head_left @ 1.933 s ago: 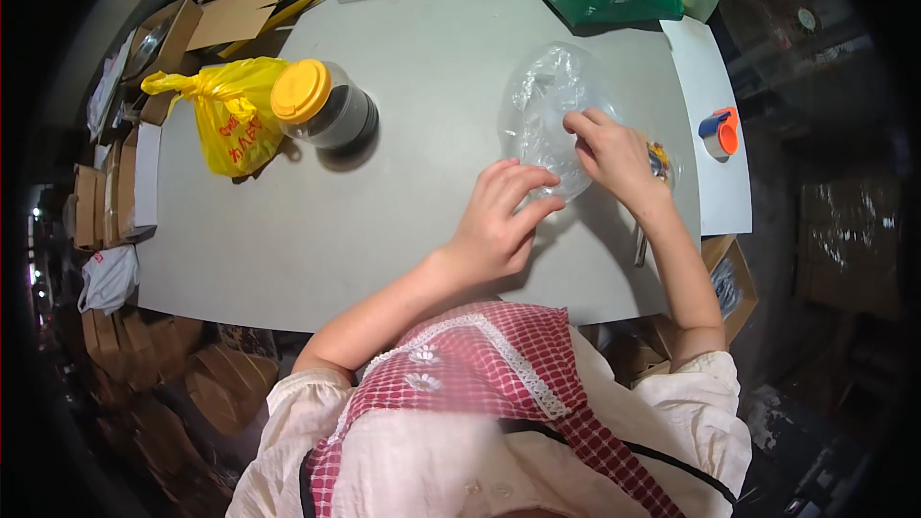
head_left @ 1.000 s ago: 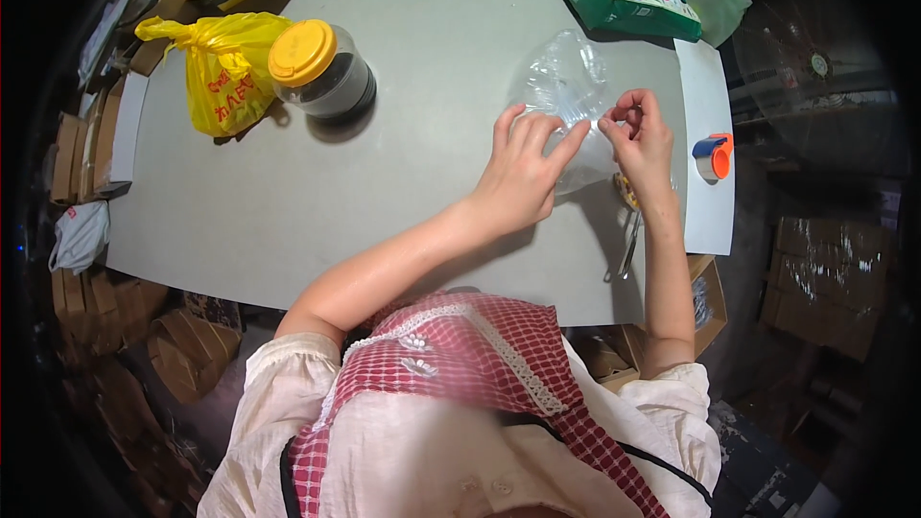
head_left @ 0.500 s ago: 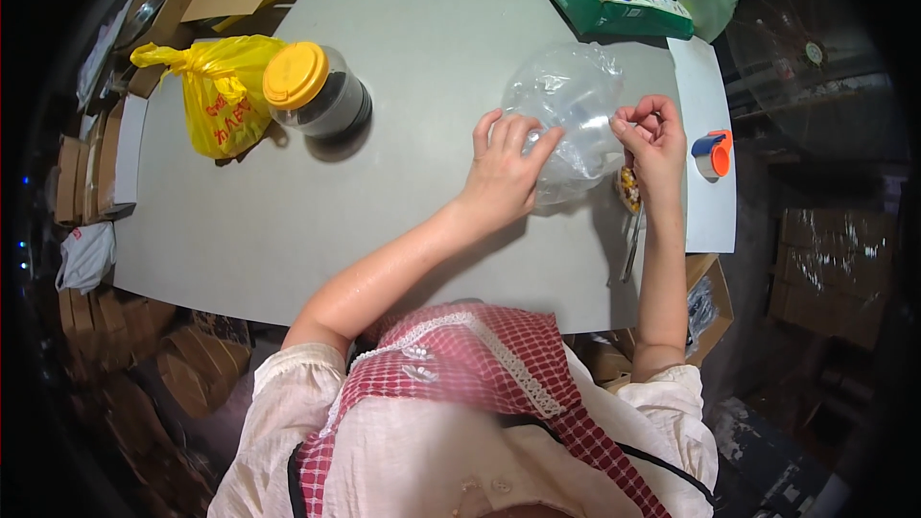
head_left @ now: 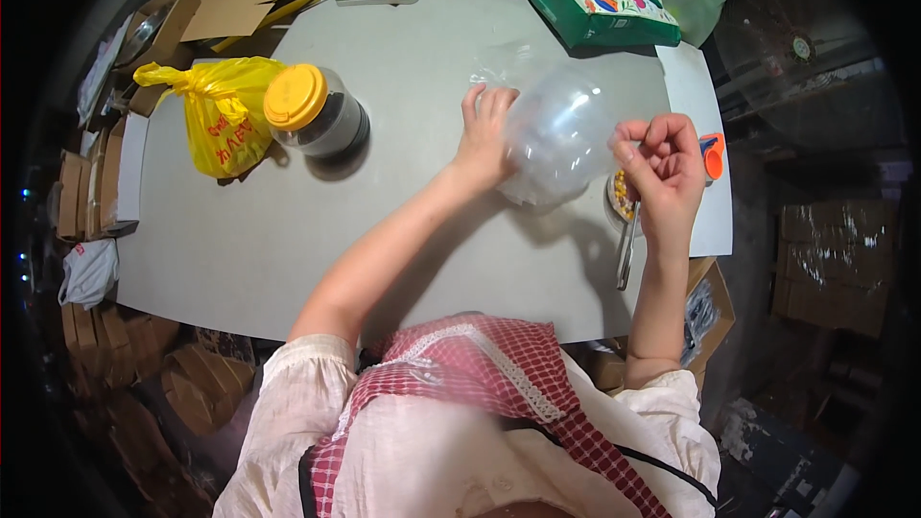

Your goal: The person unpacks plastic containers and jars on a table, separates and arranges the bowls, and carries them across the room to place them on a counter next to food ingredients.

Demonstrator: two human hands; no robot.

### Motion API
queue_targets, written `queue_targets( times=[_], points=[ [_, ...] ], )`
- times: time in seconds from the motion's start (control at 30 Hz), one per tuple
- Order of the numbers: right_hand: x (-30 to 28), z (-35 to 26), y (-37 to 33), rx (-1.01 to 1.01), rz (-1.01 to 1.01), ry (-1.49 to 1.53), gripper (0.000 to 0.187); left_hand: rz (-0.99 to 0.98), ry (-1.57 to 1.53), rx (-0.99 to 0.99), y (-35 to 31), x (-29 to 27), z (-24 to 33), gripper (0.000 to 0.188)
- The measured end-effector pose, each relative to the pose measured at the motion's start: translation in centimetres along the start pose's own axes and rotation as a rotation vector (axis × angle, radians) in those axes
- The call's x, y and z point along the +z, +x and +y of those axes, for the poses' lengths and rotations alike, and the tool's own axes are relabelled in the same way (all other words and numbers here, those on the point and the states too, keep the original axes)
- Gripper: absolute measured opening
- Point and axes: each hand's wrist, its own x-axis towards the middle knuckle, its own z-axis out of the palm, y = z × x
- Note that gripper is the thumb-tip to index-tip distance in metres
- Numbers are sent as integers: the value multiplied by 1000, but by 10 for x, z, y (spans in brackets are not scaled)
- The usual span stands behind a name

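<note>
Between my hands is a clear, rounded, bowl-like plastic piece [head_left: 561, 139], its smooth bulging side facing up. Thin crinkled clear film [head_left: 504, 62] shows behind it. My left hand [head_left: 487, 139] grips its left side, and part of that hand is hidden by the plastic. On the right, my right hand [head_left: 664, 158] has its thumb and fingers pinched at the plastic's edge. Under that wrist, a small dish of yellow, white and dark bits [head_left: 620, 194] is partly covered, with a slim metal utensil [head_left: 627, 254] beside it.
Left on the grey table [head_left: 413, 240] stand a yellow-lidded jar with dark contents [head_left: 331, 125] and a knotted yellow bag [head_left: 225, 120]. A green patterned box-shaped bag [head_left: 600, 5] sits at the far right. An orange and blue object [head_left: 712, 155] lies on white board [head_left: 705, 216].
The clear plastic has tilted up, so its smooth round side shows, where crinkled film showed before. My left hand has slipped partly behind it; my right hand has shifted slightly right and nearer me.
</note>
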Motion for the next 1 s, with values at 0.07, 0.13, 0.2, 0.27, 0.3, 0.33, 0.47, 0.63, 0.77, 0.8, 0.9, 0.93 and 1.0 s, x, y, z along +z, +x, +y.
queue_targets(
  times=[0.07, 0.13, 0.2, 0.27, 0.3, 0.33, 0.47, 0.63, 0.77, 0.8, 0.9, 0.93, 1.0],
  points=[
    [5, -12, -16, 23, -63, -54, 27, -27, -91, -2, 6, 0, -14, 48],
    [10, -15, -36, -32, -212, -201, 23, -62, -183, -4, 7, -6, -28, 48],
    [18, -5, -53, -121, -328, -322, 21, -87, -301, 29, 5, -15, -38, 45],
    [29, 23, -68, -227, -367, -400, 24, -113, -322, 29, 5, -29, -42, 44],
    [31, 32, -74, -273, -414, -504, 23, -131, -344, 23, 5, -34, -42, 43],
    [38, 37, -78, -344, -420, -580, 23, -98, -339, 52, 5, -40, -40, 41],
    [51, 46, -85, -455, -418, -715, 24, -210, -354, 57, -9, -61, -32, 37],
    [49, 26, -85, -366, -413, -616, 23, -185, -397, 31, -25, -72, -28, 35],
    [44, 9, -88, -379, -446, -585, 21, -263, -375, 26, -26, -81, -30, 32],
    [43, 3, -88, -384, -450, -580, 21, -276, -393, 42, -27, -83, -29, 32],
    [39, -22, -87, -287, -529, -498, 15, -320, -425, 88, -30, -96, -28, 32],
    [37, -30, -85, -237, -577, -489, 13, -452, -513, 61, -30, -100, -27, 35],
    [36, -32, -85, -188, -627, -478, 12, -584, -599, 31, -34, -108, -25, 38]
  ],
)
